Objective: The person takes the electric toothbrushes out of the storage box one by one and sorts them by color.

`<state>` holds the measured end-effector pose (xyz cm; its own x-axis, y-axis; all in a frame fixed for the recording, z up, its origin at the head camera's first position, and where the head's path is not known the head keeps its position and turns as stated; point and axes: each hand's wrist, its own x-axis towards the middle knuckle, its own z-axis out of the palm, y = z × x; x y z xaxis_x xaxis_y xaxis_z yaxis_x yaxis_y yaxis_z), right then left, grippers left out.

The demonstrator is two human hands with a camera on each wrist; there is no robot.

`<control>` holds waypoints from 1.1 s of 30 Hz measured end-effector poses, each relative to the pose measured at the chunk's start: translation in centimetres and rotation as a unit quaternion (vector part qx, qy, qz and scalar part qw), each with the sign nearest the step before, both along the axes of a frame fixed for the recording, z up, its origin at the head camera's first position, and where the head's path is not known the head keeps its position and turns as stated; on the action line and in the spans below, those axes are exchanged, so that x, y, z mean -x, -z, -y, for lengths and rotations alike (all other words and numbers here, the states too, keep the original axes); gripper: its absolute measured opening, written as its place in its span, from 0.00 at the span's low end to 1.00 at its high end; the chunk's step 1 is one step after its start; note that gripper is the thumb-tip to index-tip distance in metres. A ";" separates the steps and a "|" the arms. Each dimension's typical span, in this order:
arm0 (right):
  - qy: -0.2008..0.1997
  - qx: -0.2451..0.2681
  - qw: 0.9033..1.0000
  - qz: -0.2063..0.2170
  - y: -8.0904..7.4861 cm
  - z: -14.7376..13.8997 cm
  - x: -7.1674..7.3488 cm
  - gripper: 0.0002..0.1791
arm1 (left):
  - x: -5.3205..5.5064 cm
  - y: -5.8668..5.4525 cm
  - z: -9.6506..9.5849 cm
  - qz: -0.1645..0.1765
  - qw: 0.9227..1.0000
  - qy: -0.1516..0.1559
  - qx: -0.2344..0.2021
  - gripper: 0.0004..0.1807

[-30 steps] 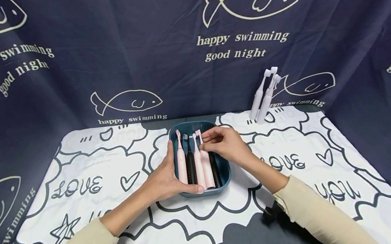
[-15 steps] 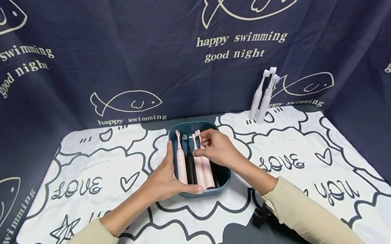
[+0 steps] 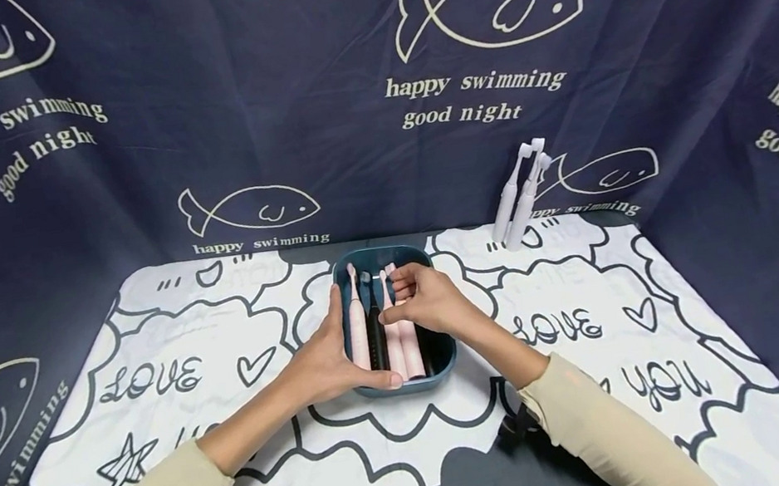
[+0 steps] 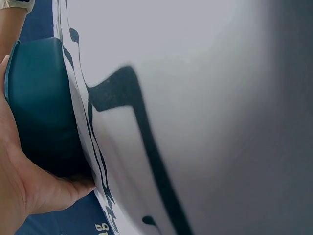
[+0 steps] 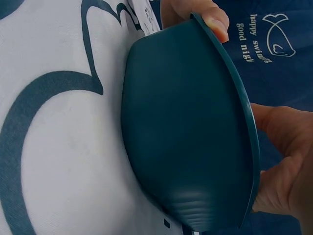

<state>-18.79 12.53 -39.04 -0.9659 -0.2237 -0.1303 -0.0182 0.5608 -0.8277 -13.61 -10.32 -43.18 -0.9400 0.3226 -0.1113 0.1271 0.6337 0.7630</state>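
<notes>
In the head view a dark teal plastic bin (image 3: 408, 389) stands on the table with several electric toothbrushes lying in it. They include a pink one (image 3: 360, 336) on the left, a black one (image 3: 378, 345), and two more pink ones, the inner (image 3: 395, 355) and the outer (image 3: 412, 353). My left hand (image 3: 327, 361) grips the bin's left side, its thumb at the front rim. Over the bin, my right hand (image 3: 431, 301) has its thumb across the inner pink toothbrush and its fingers curled near the brush heads. In the right wrist view the bin's wall (image 5: 186, 117) hides those fingertips.
White toothbrushes (image 3: 508, 213) stand upright in a group at the back right of the table. A white cloth (image 3: 221, 327) with black drawings covers the tabletop. Dark blue fish-print curtain (image 3: 223, 91) hangs behind and along both sides.
My right hand has moved left, from the outer pink toothbrush to across the inner one. The left hand keeps its place on the bin. The head view has shifted slightly.
</notes>
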 end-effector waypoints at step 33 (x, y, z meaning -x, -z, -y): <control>0.014 0.000 1.000 0.028 -0.3 -0.2 -0.1 0.33 | -0.1 -0.1 -0.1 -0.003 1.000 0.002 -0.019 1.00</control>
<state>-18.74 12.71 -38.71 -0.9631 -0.1960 -0.1842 0.0442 0.5601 -0.8272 -13.54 -10.23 -43.12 -0.9390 0.3310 -0.0935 0.1343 0.6031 0.7863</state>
